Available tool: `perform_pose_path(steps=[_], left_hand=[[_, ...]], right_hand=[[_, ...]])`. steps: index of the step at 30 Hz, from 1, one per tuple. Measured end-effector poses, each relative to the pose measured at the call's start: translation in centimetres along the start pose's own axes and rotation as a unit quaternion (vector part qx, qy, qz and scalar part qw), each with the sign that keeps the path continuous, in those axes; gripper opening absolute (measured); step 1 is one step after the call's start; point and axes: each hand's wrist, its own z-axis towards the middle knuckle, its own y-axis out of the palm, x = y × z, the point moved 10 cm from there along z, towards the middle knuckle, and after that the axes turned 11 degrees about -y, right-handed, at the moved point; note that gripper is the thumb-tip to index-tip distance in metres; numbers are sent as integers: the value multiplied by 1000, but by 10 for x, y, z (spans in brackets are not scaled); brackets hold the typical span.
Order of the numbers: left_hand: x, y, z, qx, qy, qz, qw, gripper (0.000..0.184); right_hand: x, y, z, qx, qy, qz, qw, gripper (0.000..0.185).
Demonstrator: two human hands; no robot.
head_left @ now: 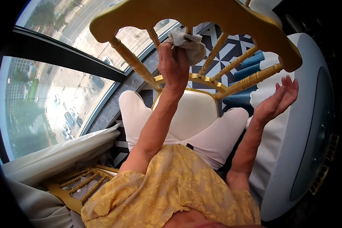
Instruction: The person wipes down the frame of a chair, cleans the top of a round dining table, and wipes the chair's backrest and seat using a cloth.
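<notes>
A gold chair (pixel 201 15) stands in front of me, with turned spindles in its backrest and a white seat cushion (pixel 192 104) between my legs. My left hand (pixel 173 68) is closed on a crumpled, greyish-white cloth (pixel 193 49) at one of the middle spindles, just below the top rail. The cloth and fingers hide part of that spindle. To the right of the backrest, my right hand (pixel 278 99) is held in the air, fingers stretched out and nothing in it. It is nearest the chair's right outer post (pixel 252 79).
Large windows (pixel 60 102) on the left look down on a street. At right stands a table with a white cloth (pixel 285 144). Another gold chair (pixel 74 190) is at lower left beside a pale curtain (pixel 64 150). Blue fabric (pixel 241 81) hangs behind the chair over a patterned floor (pixel 212 64).
</notes>
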Motion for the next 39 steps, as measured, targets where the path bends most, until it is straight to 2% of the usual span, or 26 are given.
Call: perform_pose_path(steps=[1,3,4,6,7,9,10,11,13,14,19,21,23,25,26,27,29,30,34,36,37,39], left_hand=[[0,3,-2,-3,-1,1,1000,19],[-4,-6,-3,70,-29,10,997,21],[-4,-4,-2,68,-31,11,997,21],[21,0,-2,60,57,32,996,22],[21,1,-2,58,57,33,996,22],[30,18,-3,-11,83,98,992,24],[28,27,-7,-42,34,90,995,31],[26,32,-5,-51,32,92,994,31],[8,49,4,-102,-27,-34,994,38],[13,52,11,-131,-33,-99,986,33],[-19,59,-13,-94,-33,-27,995,20],[-50,62,-32,-90,-85,-38,992,18],[-71,63,-60,-102,-105,-35,989,17],[-107,71,-96,-157,-147,-58,975,20],[-100,67,-94,-169,-110,12,979,21],[-97,67,-92,-167,-106,10,980,21],[-104,71,-91,-197,-239,-76,948,19],[-82,67,-77,-169,-180,-77,966,22],[-15,63,-17,-131,-151,-137,970,24],[21,54,5,-89,-90,-207,970,37],[18,55,3,-88,-89,-207,970,37],[22,52,-11,-43,18,-82,996,52]], right_hand=[[1,13,12,-34,-8,37,999,49],[-5,36,27,-29,-50,96,994,46],[2,45,28,-44,-17,121,992,43],[21,59,27,-60,26,117,991,33],[18,60,27,-33,-1,150,988,28],[22,59,28,-32,-8,139,990,25],[24,59,27,-31,0,135,990,25],[24,57,26,-25,-4,123,992,25],[20,56,27,-17,-12,112,993,27],[19,56,27,-12,-16,110,994,27],[21,55,26,2,-31,118,993,27],[23,54,25,3,-16,82,997,27],[22,54,24,10,-18,80,997,27],[20,55,26,17,-24,79,996,27],[21,55,26,19,-20,93,995,28],[22,56,26,22,-15,106,994,28],[22,54,23,10,-11,103,995,27],[22,54,23,12,-13,104,994,27],[20,55,24,18,-24,100,995,28],[23,54,26,14,-18,104,994,28],[25,54,26,11,-12,105,994,28],[21,55,25,16,-12,90,996,27]])
